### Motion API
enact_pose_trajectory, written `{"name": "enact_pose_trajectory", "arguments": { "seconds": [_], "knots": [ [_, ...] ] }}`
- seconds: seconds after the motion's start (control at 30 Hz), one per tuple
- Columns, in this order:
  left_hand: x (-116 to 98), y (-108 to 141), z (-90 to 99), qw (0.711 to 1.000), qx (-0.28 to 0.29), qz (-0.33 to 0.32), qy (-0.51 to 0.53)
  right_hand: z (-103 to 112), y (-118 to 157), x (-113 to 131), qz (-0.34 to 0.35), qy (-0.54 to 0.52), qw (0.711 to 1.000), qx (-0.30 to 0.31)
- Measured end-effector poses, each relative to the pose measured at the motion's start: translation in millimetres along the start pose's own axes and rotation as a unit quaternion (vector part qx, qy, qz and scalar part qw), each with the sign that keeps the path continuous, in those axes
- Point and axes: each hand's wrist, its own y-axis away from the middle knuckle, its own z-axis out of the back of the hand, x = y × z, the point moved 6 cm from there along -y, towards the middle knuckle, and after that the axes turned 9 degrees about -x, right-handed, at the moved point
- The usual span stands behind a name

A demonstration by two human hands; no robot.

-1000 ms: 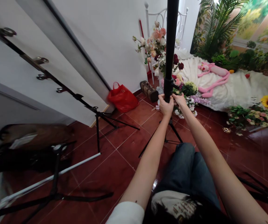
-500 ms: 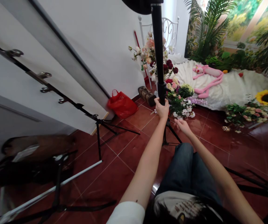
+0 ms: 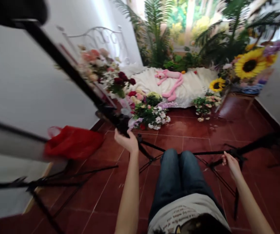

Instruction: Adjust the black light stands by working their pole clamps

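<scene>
Left hand (image 3: 126, 142) on light stand (image 3: 105, 109); right hand (image 3: 231, 164), tripod (image 3: 259, 142).

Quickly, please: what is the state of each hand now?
Left hand: holding the black stand pole.
Right hand: closed on a black stand tube.

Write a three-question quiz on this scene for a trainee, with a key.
1. True or false: the pink plush toy lies on the white cloth.
2. What does the left hand touch?
A. A black stand pole
B. A red bag
C. A sunflower
3. Fill the gap: the floor is laid with dark red ____.

Key: 1. True; 2. A; 3. tiles
</scene>
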Motion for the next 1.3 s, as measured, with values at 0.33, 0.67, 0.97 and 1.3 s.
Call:
{"name": "enact_pose_trajectory", "arguments": {
  "seconds": [0.33,0.67,0.97,1.3],
  "knots": [
    [-81,262,-142.5,0.948,0.252,0.004,0.193,85,19,7,-0.042,-0.123,0.982,-0.134],
    [-360,469,-176.7,0.616,0.631,-0.003,0.472,106,-9,70,-0.138,-0.507,0.851,0.001],
    [-386,551,-170.4,0.582,0.713,0.011,0.391,119,-36,126,-0.129,-0.680,0.710,0.133],
    [-381,554,-173.9,0.652,0.650,0.005,0.391,123,-54,118,-0.278,-0.761,0.520,0.271]
  ]
}}
